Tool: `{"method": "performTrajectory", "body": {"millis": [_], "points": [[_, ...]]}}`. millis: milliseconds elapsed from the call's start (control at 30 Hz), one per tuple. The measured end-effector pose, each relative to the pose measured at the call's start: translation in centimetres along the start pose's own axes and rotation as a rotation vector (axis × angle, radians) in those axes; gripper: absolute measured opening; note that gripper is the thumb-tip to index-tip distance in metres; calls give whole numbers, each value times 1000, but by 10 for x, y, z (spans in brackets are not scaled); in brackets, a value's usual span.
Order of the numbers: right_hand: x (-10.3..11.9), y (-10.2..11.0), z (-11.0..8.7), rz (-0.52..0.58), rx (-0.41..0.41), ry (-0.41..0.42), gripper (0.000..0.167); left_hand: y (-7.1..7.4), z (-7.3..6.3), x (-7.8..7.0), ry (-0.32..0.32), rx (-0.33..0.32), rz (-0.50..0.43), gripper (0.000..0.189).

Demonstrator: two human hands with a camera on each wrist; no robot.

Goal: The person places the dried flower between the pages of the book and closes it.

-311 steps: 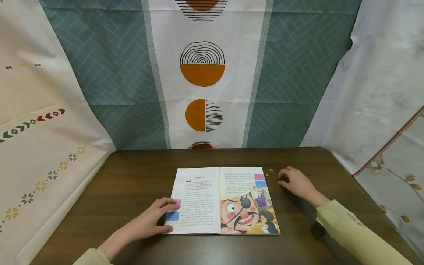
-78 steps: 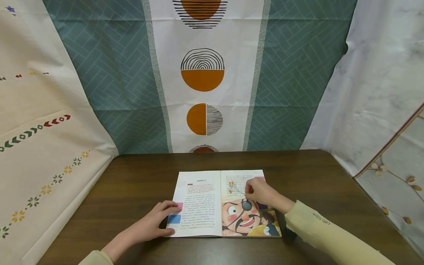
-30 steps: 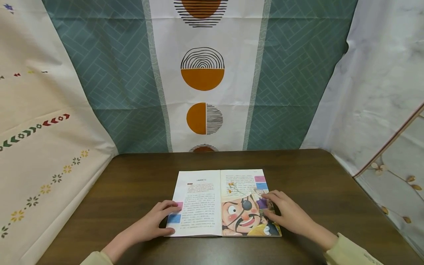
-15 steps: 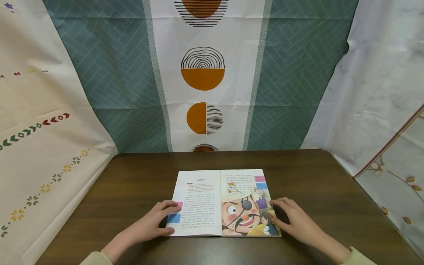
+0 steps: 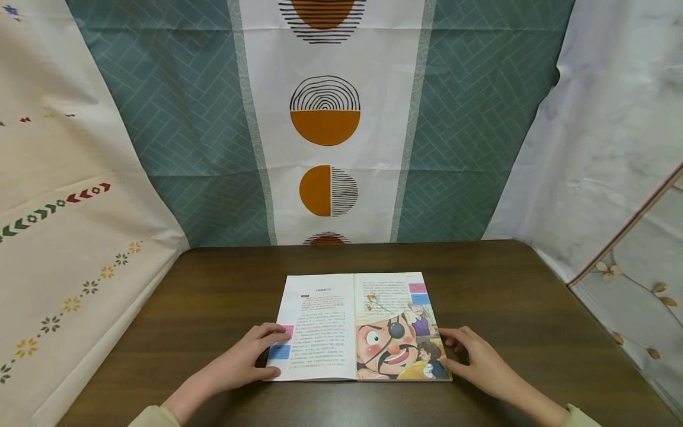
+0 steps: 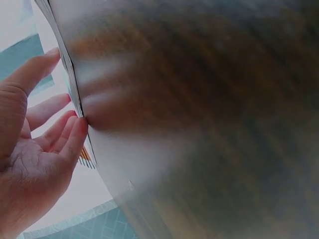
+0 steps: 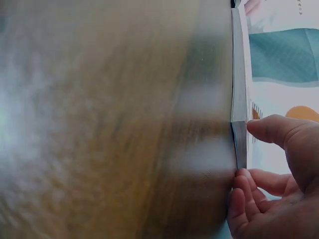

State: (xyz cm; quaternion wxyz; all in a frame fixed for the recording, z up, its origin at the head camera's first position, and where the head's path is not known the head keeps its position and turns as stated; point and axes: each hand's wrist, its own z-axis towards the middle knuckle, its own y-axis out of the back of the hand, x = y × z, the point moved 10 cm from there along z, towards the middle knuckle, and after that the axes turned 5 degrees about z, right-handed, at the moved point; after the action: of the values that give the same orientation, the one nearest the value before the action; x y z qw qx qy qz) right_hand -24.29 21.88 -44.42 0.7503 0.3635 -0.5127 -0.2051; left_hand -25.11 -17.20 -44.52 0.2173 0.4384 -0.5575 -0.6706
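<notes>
An open book [image 5: 320,320] lies flat on the table, with text on its left page and a cartoon pirate on its right page. Across the upper right page lies a thin dried flower sprig [image 5: 370,302] with small orange heads. My left hand [image 5: 248,356] rests on the left page's outer edge, fingertips on the paper and thumb near the lower corner. My right hand [image 5: 482,362] is at the book's right edge, its thumb touching the lower edge and its fingers curled against the side. In the right wrist view, thumb and fingers [image 7: 243,184] meet the book's edge.
A dark brown wooden table [image 5: 229,261] bears the book. Behind it hangs a green and white patterned cloth [image 5: 331,196]. A cream embroidered cloth [image 5: 80,249] hangs at the left and a pale marbled one [image 5: 613,178] at the right.
My right hand brought the flower sprig from the table onto the right page and let it go. It then drew back to the book's right edge, fingers curling there. My left hand stayed put.
</notes>
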Motion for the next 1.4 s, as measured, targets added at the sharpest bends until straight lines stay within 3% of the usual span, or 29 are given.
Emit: {"method": "performTrajectory", "body": {"millis": [200, 467, 567, 767, 933, 1133, 1400], "points": [[-10, -3, -2, 192, 53, -51, 54, 1, 0, 0, 5, 1, 8, 62], [-18, -10, -1, 305, 132, -97, 55, -1, 2, 3, 32, 4, -5, 60], [-18, -10, -1, 314, 132, -94, 55, 0, 4, 3, 49, -11, -31, 57], [-15, -10, -1, 324, 142, -77, 55, 0, 4, 6, 91, -45, -181, 58], [-12, -10, -2, 332, 157, -58, 58, -3, 4, 14, 188, -56, -236, 68], [-13, -11, -2, 336, 170, -60, 59, -3, 8, 21, 297, -87, -238, 79], [-12, -11, -1, 343, 178, -49, 58, 2, 16, 24, 292, -126, -301, 82]]}}
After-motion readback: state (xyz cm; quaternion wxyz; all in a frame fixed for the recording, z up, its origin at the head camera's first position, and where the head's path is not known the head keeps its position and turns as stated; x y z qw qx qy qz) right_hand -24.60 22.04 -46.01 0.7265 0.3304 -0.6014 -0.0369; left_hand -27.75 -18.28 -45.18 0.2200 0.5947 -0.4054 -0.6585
